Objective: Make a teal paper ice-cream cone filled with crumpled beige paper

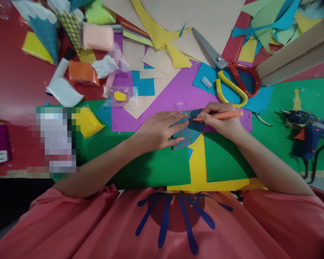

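Note:
A blue paper piece [187, 138] with an orange-red grid of lines lies in front of me, over purple and green sheets. My left hand [162, 130] rests flat with its fingers spread, their tips on the paper's left part. An orange pen [226, 115] is pinched in my right hand [223, 120], its tip touching the upper right area of the blue paper. Lines cover the left and lower parts of the piece; my right hand shades the upper right part.
Scissors [218, 61] with red and yellow handles lie beyond my right hand. A glue gun [309, 140] is at the right. Clay packs [83, 73] and blue and yellow paper cones [44, 34] sit upper left. Paper scraps [270, 25] pile up upper right.

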Action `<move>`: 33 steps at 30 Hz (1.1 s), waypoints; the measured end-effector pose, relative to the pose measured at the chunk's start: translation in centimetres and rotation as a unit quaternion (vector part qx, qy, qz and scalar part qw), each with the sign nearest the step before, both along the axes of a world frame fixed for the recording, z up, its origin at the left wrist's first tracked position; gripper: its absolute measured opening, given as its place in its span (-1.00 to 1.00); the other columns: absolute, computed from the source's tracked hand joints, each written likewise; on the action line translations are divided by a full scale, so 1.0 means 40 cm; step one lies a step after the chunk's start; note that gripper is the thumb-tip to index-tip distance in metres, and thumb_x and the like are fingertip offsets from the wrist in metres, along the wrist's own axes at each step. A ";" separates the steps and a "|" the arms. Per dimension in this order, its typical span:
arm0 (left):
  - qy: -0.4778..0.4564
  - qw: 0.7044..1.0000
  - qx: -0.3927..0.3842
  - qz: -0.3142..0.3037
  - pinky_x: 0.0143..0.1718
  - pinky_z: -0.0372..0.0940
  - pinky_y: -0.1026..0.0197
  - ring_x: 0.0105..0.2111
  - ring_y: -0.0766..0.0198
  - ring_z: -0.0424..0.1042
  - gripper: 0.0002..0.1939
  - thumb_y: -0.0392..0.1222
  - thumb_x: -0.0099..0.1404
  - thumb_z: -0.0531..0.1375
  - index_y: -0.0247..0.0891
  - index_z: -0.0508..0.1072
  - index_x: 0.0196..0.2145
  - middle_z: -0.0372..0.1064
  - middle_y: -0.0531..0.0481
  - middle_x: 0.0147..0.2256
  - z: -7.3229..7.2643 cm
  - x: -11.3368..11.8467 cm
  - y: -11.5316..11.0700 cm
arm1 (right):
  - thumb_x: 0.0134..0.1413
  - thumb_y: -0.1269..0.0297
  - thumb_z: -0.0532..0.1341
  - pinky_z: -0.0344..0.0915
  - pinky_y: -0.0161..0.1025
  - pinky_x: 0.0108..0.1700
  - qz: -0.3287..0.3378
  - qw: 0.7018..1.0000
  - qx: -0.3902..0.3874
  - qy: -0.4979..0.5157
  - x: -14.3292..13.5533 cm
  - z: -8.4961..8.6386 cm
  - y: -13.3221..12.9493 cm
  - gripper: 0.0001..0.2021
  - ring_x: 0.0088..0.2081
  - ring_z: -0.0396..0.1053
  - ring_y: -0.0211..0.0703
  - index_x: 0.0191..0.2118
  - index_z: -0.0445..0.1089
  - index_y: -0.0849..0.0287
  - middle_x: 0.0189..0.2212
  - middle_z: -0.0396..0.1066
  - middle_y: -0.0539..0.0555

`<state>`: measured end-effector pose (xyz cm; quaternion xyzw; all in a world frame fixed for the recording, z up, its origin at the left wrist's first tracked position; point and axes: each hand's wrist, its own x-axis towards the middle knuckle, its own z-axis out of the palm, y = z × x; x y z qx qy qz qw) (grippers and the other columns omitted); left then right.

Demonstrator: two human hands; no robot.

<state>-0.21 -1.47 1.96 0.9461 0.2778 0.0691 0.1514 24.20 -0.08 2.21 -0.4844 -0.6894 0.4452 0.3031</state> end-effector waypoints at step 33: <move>0.014 0.999 0.014 0.044 0.31 0.16 -0.09 0.32 0.01 0.22 -0.47 0.03 0.45 0.07 -0.27 0.29 0.27 0.20 -0.24 0.31 -0.018 -0.010 0.021 | 0.11 0.12 0.32 0.29 -0.31 -0.44 0.006 1.000 0.015 0.013 -0.004 -0.008 0.004 -0.77 -0.45 0.42 -0.26 -0.33 0.55 0.20 -0.41 0.57 0.07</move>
